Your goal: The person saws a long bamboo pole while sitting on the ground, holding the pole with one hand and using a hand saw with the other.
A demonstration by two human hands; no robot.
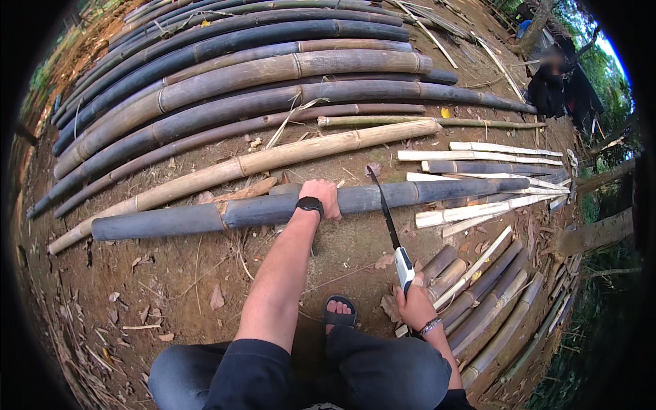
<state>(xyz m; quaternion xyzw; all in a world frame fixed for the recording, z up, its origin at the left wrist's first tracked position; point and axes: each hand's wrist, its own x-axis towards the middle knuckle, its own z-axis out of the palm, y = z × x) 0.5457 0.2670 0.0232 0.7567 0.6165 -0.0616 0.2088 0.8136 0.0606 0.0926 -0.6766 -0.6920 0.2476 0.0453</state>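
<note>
A thick dark bamboo pole (266,210) lies crosswise in front of me, raised a little off the ground on something mostly hidden under it. My left hand (321,198), with a black watch on the wrist, is wrapped over its middle. My right hand (416,307), a bracelet at the wrist, grips the white and blue handle of a hand saw (404,268). The saw's dark blade (387,215) reaches away from me and rests across the pole, right of my left hand. Whether its teeth have cut in cannot be made out.
Behind the pole lies a pale bamboo pole (294,156), then many long dark poles (232,102). Split bamboo strips (478,213) are at the right, with short bamboo pieces (492,294) nearer me. Tree trunks (598,232) edge the right. A person in dark clothes (549,85) is far right.
</note>
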